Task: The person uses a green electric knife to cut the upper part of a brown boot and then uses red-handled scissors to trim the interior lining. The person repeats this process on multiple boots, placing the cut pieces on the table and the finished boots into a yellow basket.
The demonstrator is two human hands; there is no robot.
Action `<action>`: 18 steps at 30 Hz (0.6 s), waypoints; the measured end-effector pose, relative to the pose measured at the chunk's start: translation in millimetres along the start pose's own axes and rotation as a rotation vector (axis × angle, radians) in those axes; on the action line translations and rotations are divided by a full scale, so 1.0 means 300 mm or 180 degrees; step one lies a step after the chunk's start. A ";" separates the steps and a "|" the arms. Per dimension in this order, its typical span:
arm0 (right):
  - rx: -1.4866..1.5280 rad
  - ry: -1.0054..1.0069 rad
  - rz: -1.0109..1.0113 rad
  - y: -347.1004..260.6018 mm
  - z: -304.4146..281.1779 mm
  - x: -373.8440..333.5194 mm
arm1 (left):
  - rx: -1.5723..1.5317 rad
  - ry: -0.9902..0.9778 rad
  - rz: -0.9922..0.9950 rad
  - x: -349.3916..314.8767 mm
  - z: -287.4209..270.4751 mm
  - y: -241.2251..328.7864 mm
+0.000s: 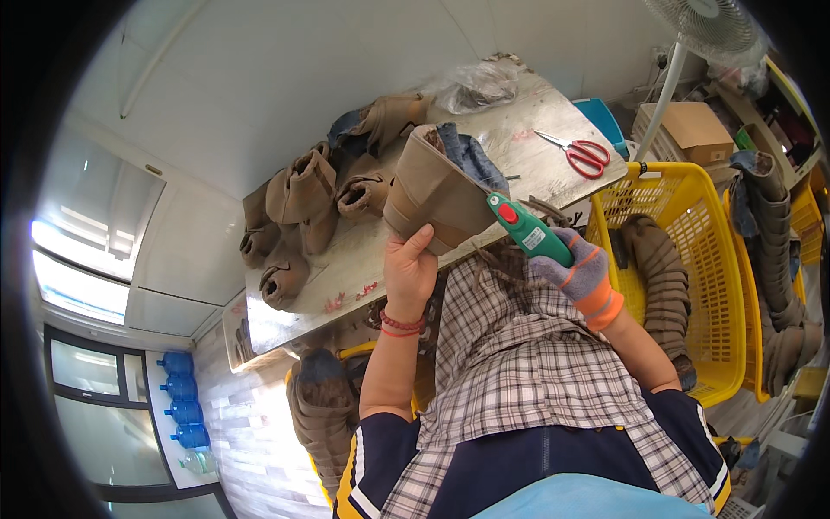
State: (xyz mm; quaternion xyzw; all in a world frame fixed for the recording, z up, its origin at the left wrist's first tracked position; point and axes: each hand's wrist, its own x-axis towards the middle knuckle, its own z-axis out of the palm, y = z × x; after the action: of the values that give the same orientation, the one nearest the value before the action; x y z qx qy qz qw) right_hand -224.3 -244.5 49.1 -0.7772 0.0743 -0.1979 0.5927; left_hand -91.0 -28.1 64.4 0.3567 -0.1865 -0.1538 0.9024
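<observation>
My bare left hand (410, 272), with red bracelets at its wrist, grips a brown boot upper (430, 195) by its lower edge, thumb on the outer face. Blue-grey lining (471, 154) shows at the upper's open side. In my right hand (577, 272), inside a grey and orange glove, is a green handheld power tool (527, 229) with a red button. Its tip meets or nearly meets the right edge of the upper; the exact contact is too small to tell. Dark trimmed strips (497, 259) hang between the table edge and my checked apron.
More brown boot uppers (303, 190) stand on the worn table (346, 270). Red-handled scissors (588, 158) and a clear plastic bag (474, 86) lie further right. A yellow basket (722, 259) with stacked uppers (659, 285) stands at my right, below a fan (705, 26).
</observation>
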 end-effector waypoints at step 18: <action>0.0423 0.0161 0.0264 -0.025 -0.014 0.071 | 0.4435 -0.1069 0.1791 0.008 -0.069 -0.052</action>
State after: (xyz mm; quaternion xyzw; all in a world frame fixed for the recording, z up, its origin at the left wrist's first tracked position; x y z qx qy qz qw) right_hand -207.5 -253.6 61.8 -0.7271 0.1081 -0.1973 0.6486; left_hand -81.8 -27.8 40.0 0.7537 -0.4584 0.1824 0.4341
